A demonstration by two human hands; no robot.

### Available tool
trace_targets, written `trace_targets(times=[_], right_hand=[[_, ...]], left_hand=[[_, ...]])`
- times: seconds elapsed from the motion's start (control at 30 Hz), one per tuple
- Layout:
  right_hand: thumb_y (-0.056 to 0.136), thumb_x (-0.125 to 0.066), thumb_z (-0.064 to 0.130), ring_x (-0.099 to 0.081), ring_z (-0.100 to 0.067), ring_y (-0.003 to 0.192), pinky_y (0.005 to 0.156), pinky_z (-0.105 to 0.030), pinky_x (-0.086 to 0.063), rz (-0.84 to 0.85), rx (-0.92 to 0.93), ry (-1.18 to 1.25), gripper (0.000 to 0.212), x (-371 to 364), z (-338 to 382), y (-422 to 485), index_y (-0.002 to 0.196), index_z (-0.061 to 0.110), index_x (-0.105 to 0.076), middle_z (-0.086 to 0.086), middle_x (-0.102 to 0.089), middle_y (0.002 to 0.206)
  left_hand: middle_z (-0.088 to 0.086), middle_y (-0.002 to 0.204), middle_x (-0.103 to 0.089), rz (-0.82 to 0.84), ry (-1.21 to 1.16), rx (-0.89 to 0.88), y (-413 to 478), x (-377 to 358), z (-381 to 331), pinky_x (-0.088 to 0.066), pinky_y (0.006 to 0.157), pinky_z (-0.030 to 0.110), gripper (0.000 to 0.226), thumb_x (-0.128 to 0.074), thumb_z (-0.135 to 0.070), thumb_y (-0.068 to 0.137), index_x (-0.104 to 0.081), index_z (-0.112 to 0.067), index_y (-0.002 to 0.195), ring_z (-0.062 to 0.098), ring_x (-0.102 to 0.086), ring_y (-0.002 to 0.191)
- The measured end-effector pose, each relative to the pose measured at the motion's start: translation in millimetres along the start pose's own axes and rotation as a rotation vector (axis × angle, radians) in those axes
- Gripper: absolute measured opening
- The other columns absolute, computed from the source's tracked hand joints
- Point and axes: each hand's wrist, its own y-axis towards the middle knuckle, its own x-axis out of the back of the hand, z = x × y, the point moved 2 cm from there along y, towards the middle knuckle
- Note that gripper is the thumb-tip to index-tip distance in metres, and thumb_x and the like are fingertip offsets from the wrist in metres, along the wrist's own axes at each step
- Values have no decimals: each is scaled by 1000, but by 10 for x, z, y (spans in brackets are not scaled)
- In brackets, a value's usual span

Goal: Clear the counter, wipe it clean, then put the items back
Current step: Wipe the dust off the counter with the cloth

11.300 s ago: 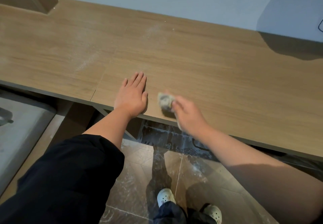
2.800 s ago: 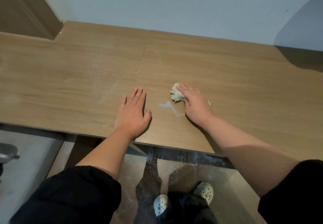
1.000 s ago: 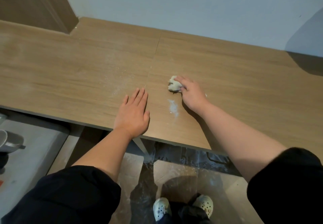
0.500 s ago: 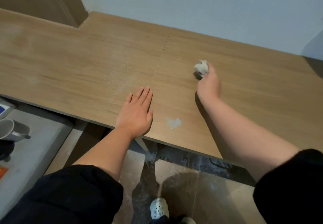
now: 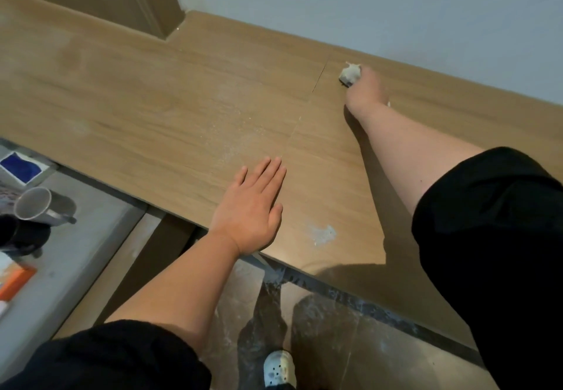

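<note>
My left hand (image 5: 248, 210) lies flat and empty on the wood-grain laminate counter (image 5: 137, 109). Beside it, a white powder patch (image 5: 323, 234) sits at the front edge; a careless sweep could knock it to the floor (image 5: 335, 328). By the back wall (image 5: 396, 9), my right hand (image 5: 367, 89) grips the crumpled white tissue wad (image 5: 350, 73), a lump with no clear long axis.

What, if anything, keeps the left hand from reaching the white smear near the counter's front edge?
Probably nothing, so yes. The left hand lies flat on the counter beside the white smear, with bare wood between them; the right hand holds its crumpled wad by the wall.
</note>
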Motion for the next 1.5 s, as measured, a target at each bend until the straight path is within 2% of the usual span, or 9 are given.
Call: trace_targets(times=[0.33, 0.53, 0.7, 0.8, 0.87, 0.9, 1.0, 1.1, 1.5], right_hand=[[91, -38, 4, -43, -27, 131, 109, -30, -32, 257, 333, 36, 50, -101, 12, -193, 135, 21, -53, -6, -50, 142], [91, -42, -8, -33, -23, 140, 116, -32, -20, 360, 541, -38, 55, 25, -167, -1046, 138, 20, -51, -1, -41, 150], [95, -44, -3, -30, -10, 141, 117, -28, -16, 454, 630, -70, 52, 187, -414, -1895, 137, 27, -50, 9, -40, 150], [99, -41, 2, -44, -14, 129, 99, -13, -29, 588, 476, 31, 39, 324, -367, -1988, 132, 17, -56, 1, -54, 136], [100, -39, 1, -49, -16, 114, 78, -11, -29, 519, 338, 126, 35, 450, -309, -1718, 129, 8, -57, -7, -57, 124], [100, -38, 0, -48, -18, 115, 77, -12, -28, 448, 299, 162, 36, 518, -299, -1548, 131, 7, -55, -9, -56, 126], [101, -38, 3, -38, -25, 134, 95, -14, -25, 332, 266, 99, 42, 529, -436, -1295, 141, 9, -44, -10, -45, 144], [101, -44, 17, -24, -20, 144, 116, -29, -13, 315, 383, -132, 46, 348, -550, -1450, 146, 13, -38, -6, -31, 155], [100, -45, 22, -24, -7, 143, 119, -32, -11, 456, 583, -69, 42, 256, -469, -2408, 143, 26, -43, 9, -34, 153]], left_hand=[[-3, 162, 9, -3, -1, 7, -2, -4, 15, 5, 121, 36, 75, 3, -43, 84, 1, -18, 155, 12, 11, 149], [-2, 162, 10, 2, 23, 12, -5, -15, 11, 7, 120, 34, 76, 4, -42, 84, 4, -16, 155, 12, 12, 149], [0, 163, 9, 0, 25, 21, -6, 4, -3, 4, 122, 36, 69, -8, -36, 91, 3, -15, 155, 12, 10, 149], [0, 163, 7, -1, 16, 15, -9, 32, 4, 2, 122, 36, 62, -16, -33, 98, 1, -15, 155, 13, 9, 149], [-1, 163, 7, 0, 14, 14, -14, 24, 3, 2, 122, 36, 62, -21, -32, 100, 1, -15, 155, 12, 9, 149], [-1, 163, 8, -2, 15, 16, -16, 22, 5, 2, 122, 36, 62, -21, -31, 100, 2, -16, 155, 12, 9, 149], [-1, 163, 8, -8, 15, 14, -17, 21, 10, 2, 122, 36, 61, -22, -31, 101, 2, -16, 155, 12, 9, 149], [-1, 163, 8, -16, 15, 15, -18, 20, 18, 3, 122, 35, 61, -23, -32, 101, 2, -16, 155, 11, 9, 149], [-1, 163, 4, -38, 5, 28, -9, 9, 6, 1, 122, 36, 61, -27, -30, 102, -3, -15, 156, 11, 6, 150]])
